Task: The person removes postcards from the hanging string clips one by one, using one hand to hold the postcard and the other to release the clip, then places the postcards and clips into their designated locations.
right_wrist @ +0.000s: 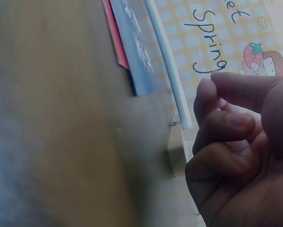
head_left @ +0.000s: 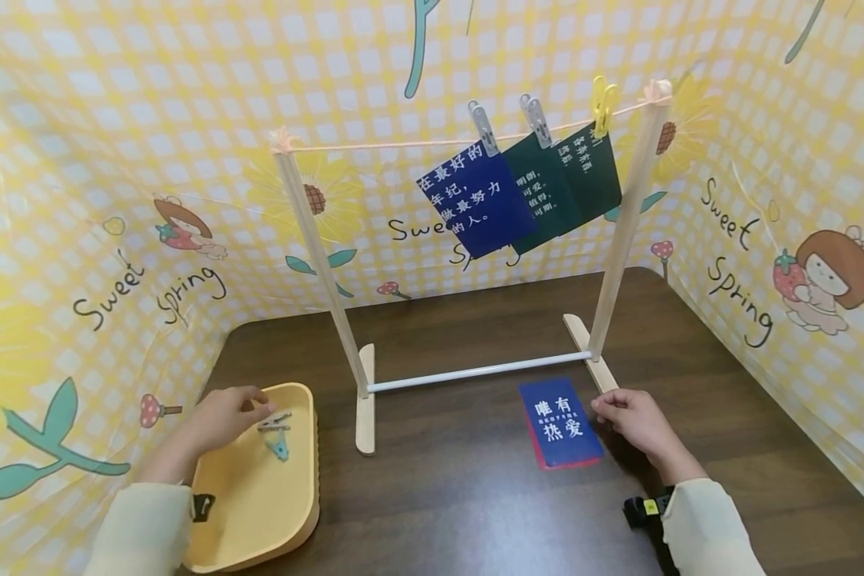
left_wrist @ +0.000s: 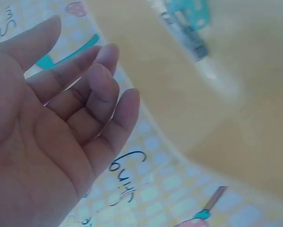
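Over the far end of a yellow plastic tray [head_left: 305, 480], my left hand [head_left: 223, 416] hovers with loosely bent fingers and nothing in them. Beneath its fingertips, inside the tray, lie a grey clothespin [head_left: 277, 422] and a turquoise clothespin [head_left: 279, 448]. My right hand [head_left: 637, 420] is just right of a blue card [head_left: 562, 422] with white writing, which lies over a red card [head_left: 540, 452] on the table. In the right wrist view its fingers are curled, thumb and forefinger tips meeting; nothing shows between them, and a gap separates them from the cards.
A wooden rack [head_left: 622, 232] with a white crossbar [head_left: 475, 373] holds a pink string [head_left: 374, 146]. A blue card [head_left: 475, 200] and green cards [head_left: 583, 184] hang there from grey clothespins [head_left: 484, 128] and a yellow clothespin [head_left: 603, 108]. Checked cloth [head_left: 187, 64] surrounds the table [head_left: 432, 496].
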`<action>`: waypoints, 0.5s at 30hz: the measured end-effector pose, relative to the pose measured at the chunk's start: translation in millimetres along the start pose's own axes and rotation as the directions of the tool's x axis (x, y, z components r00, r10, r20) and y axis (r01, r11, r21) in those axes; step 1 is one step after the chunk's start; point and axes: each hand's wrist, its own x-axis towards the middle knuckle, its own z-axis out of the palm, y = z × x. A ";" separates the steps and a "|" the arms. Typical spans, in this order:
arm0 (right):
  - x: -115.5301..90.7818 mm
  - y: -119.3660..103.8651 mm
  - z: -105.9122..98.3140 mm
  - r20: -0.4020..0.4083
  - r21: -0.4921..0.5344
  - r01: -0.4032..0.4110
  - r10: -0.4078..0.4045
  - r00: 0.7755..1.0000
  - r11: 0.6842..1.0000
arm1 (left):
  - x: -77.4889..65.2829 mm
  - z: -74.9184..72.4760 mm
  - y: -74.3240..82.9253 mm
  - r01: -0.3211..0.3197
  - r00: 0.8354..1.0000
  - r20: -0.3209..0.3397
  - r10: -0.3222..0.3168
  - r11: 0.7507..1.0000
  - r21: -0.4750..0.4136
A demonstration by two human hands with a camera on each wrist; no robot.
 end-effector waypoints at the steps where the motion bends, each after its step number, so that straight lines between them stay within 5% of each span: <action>1: 0.4 -1.6 -0.8 0.001 -0.013 0.013 -0.013 1.000 1.000 | 0.6 -4.1 1.9 -0.007 1.000 -0.013 0.007 1.000 0.009; 15: 4.3 -40.3 -22.2 -0.026 -0.097 0.107 -0.110 0.994 0.989 | 10.2 -64.1 35.8 -0.042 0.996 -0.078 0.043 0.999 0.012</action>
